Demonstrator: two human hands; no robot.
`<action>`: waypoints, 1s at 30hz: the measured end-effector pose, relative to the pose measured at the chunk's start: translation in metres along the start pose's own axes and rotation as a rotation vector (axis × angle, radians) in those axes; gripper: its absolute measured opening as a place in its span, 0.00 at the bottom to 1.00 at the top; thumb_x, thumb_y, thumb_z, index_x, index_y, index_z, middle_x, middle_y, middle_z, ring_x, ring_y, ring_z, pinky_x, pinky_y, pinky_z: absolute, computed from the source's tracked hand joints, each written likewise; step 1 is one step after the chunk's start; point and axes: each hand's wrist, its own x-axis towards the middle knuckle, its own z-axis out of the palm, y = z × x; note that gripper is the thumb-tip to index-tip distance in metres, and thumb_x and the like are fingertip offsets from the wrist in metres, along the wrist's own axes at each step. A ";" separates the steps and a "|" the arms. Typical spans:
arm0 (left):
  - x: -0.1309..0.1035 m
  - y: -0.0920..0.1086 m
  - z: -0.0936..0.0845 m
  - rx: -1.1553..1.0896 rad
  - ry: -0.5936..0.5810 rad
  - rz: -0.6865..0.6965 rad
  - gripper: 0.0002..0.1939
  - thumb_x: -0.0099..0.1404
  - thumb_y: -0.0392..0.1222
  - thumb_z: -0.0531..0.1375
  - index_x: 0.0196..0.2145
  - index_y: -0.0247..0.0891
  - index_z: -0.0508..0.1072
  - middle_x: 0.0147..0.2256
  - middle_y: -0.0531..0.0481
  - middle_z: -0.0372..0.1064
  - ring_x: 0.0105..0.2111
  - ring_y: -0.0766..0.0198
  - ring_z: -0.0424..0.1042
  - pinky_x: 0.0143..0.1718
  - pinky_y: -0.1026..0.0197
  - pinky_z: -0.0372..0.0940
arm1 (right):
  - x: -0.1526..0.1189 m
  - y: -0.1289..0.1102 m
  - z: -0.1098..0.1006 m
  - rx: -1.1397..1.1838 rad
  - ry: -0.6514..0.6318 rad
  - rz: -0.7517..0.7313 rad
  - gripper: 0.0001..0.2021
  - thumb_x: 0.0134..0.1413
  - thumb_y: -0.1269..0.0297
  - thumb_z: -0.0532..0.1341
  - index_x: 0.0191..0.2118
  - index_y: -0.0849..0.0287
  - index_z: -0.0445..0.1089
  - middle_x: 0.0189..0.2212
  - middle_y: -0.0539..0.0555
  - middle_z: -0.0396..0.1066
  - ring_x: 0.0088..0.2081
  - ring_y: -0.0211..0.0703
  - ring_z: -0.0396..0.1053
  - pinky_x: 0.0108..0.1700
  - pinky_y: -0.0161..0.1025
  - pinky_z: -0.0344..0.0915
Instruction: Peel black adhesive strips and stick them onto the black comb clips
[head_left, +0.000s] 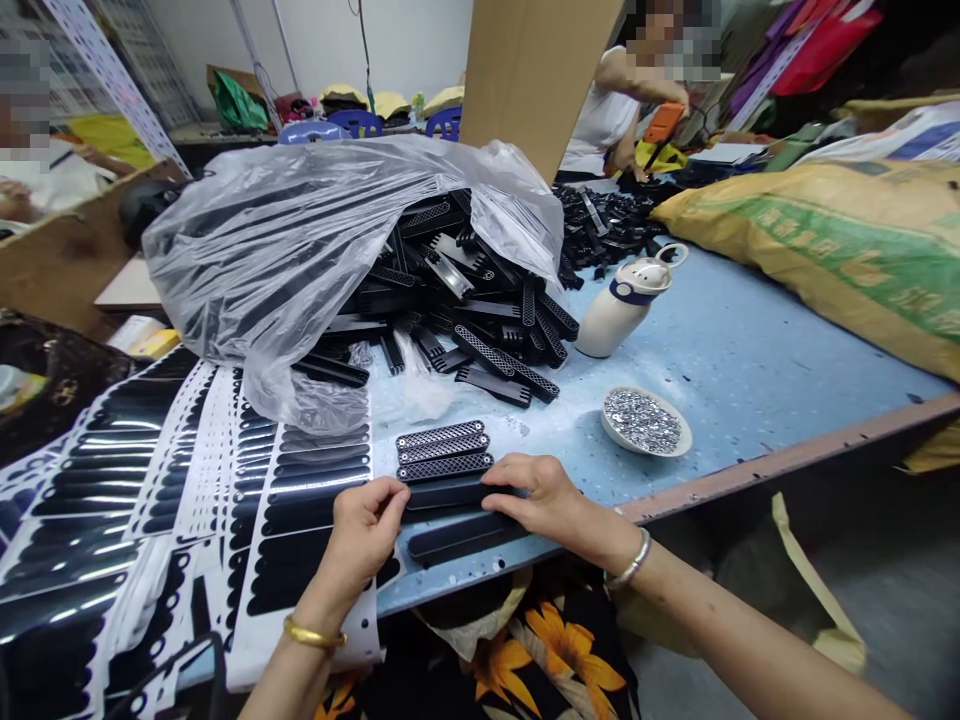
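Note:
My left hand (366,530) pinches the left end of a smooth black strip-shaped piece (446,493). At its right end, the fingers and thumb of my right hand (544,500) close on the same piece. Just beyond it lie several black handle-like pieces (442,450) with a silvery diamond pattern, side by side. Another plain black piece (459,538) lies nearer the table's front edge. Left of my left hand spread white sheets (251,520) of glossy black rounded strips, which look like stickers.
A clear plastic bag (277,240) spills black slotted pieces (487,350) across the blue table (750,360). A bowl (646,422) of small shiny metal parts and a white bottle (619,305) stand right. Behind are a yellow sack (847,250) and a co-worker holding an orange tool (663,122).

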 end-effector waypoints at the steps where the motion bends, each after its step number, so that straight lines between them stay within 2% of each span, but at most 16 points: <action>1: 0.000 0.000 0.000 -0.007 0.004 -0.002 0.13 0.60 0.47 0.58 0.24 0.37 0.75 0.15 0.56 0.63 0.16 0.66 0.67 0.20 0.66 0.59 | 0.000 0.002 0.000 0.022 0.005 0.009 0.04 0.54 0.67 0.67 0.37 0.57 0.79 0.32 0.54 0.77 0.34 0.44 0.75 0.38 0.39 0.72; 7: 0.001 0.004 -0.001 -0.038 0.015 -0.001 0.13 0.57 0.47 0.59 0.22 0.37 0.75 0.15 0.56 0.64 0.15 0.66 0.68 0.18 0.67 0.60 | 0.000 0.007 0.003 0.049 0.019 0.017 0.05 0.53 0.66 0.68 0.37 0.56 0.80 0.32 0.54 0.77 0.35 0.44 0.75 0.39 0.38 0.72; 13: 0.001 0.006 -0.001 -0.046 0.009 -0.002 0.13 0.57 0.47 0.59 0.22 0.37 0.76 0.16 0.55 0.65 0.16 0.66 0.67 0.19 0.67 0.63 | -0.001 0.003 0.001 0.003 0.016 -0.071 0.05 0.55 0.67 0.67 0.38 0.58 0.80 0.33 0.56 0.78 0.35 0.45 0.75 0.39 0.39 0.72; 20: 0.001 0.005 -0.002 -0.024 -0.004 0.007 0.13 0.58 0.47 0.58 0.23 0.37 0.75 0.16 0.55 0.65 0.16 0.66 0.68 0.19 0.67 0.62 | 0.003 0.002 -0.002 -0.108 -0.052 -0.166 0.05 0.53 0.71 0.68 0.38 0.62 0.78 0.32 0.57 0.77 0.34 0.47 0.74 0.37 0.40 0.72; 23: 0.001 0.005 -0.002 -0.010 0.000 0.015 0.13 0.58 0.47 0.58 0.23 0.36 0.75 0.16 0.55 0.65 0.16 0.65 0.69 0.19 0.67 0.61 | 0.004 0.000 -0.004 -0.142 -0.082 -0.148 0.05 0.53 0.72 0.67 0.37 0.61 0.78 0.32 0.57 0.77 0.35 0.47 0.74 0.37 0.40 0.71; 30: 0.003 0.005 -0.002 -0.011 -0.012 0.003 0.14 0.57 0.48 0.58 0.23 0.36 0.76 0.17 0.54 0.66 0.16 0.65 0.69 0.20 0.66 0.62 | 0.005 0.004 -0.007 0.051 -0.062 -0.021 0.06 0.52 0.66 0.69 0.38 0.58 0.80 0.31 0.54 0.77 0.33 0.44 0.75 0.37 0.37 0.71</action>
